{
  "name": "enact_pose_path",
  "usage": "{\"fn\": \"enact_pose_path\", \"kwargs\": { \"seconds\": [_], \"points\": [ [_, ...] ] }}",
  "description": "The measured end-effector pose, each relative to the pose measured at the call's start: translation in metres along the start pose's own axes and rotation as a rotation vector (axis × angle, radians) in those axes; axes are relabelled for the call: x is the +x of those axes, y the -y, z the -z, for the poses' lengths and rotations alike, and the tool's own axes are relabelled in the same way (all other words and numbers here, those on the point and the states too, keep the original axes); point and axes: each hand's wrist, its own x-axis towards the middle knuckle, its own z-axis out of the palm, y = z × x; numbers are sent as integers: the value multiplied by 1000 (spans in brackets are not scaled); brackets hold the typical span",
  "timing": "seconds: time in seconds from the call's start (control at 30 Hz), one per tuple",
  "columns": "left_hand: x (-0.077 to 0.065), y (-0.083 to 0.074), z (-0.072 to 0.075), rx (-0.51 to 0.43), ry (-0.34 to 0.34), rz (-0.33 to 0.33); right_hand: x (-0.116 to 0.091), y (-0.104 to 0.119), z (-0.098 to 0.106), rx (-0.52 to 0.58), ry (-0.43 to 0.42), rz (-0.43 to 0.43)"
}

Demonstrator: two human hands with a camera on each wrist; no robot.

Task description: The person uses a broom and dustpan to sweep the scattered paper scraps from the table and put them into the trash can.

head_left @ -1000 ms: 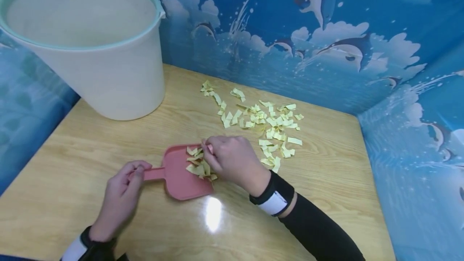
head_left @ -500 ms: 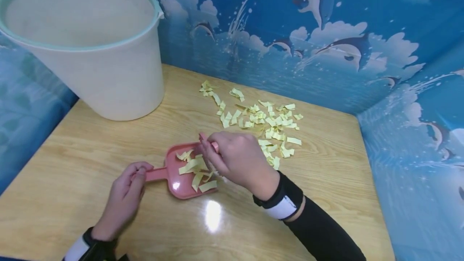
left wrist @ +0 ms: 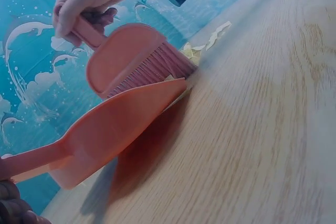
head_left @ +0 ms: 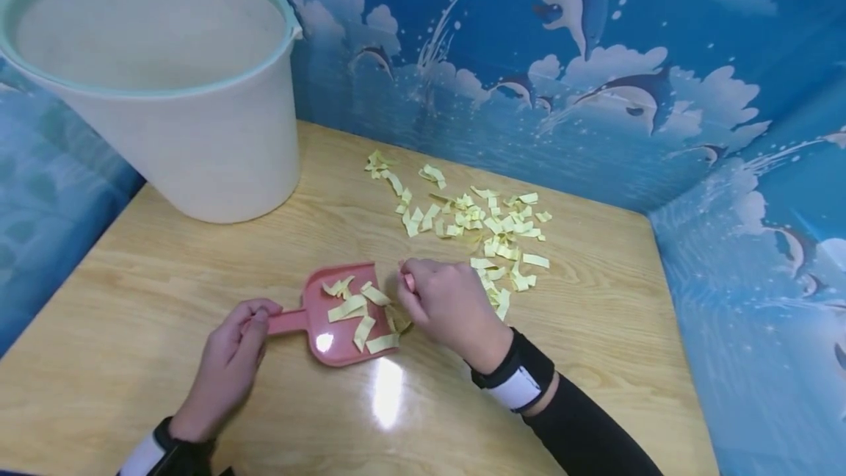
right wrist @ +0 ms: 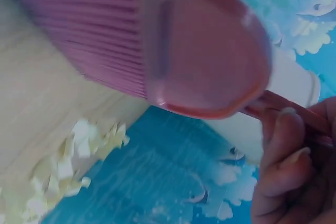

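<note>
My left hand (head_left: 231,358) grips the handle of a pink dustpan (head_left: 324,318), whose pan faces right on the table. Several yellow paper strips (head_left: 348,308) lie in the pan, some by its front lip. At the lip, my right hand (head_left: 456,307) holds a small pink hand brush by its handle; in the head view the hand mostly covers it. The left wrist view shows the brush (left wrist: 131,59) with its bristles (left wrist: 157,69) down at the dustpan's lip. In the right wrist view the brush head (right wrist: 210,51) fills the upper part, fingers curled round its handle.
Loose yellow paper scraps (head_left: 472,215) lie scattered on the wooden table (head_left: 595,300) behind and right of my right hand. A large white bucket (head_left: 218,145) with a green rim stands at the back left. A blue dolphin-print cloth (head_left: 463,116) hangs behind the table.
My right hand has moved right with the brush, off the pan to its lip. The paper strips in the pan have spread apart. My left hand and the dustpan have barely moved.
</note>
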Motion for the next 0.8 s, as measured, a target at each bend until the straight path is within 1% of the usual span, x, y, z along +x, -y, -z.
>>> {"fn": "enact_pose_path", "kwargs": {
  "seconds": [0.1,0.2,0.33,0.43,0.5,0.63,0.73,0.8],
  "points": [
    [1,0,-1,-15,-2,-6,4,8,-3,60,-60,18],
    [2,1,-4,-33,-2,-5,10,14,0,114,-118,36],
    [2,3,-7,-60,5,-6,15,19,12,147,-175,73],
    [2,5,-8,-83,8,-8,16,17,24,169,-201,73],
    [3,6,-8,-93,-1,-6,15,13,31,201,-214,51],
    [3,5,-5,-97,-17,25,8,1,41,263,-230,-10],
    [3,2,1,-95,-42,19,-4,-12,46,243,-245,-70],
    [3,-3,7,-103,-59,-13,-15,-22,48,203,-247,-116]
  ]
}}
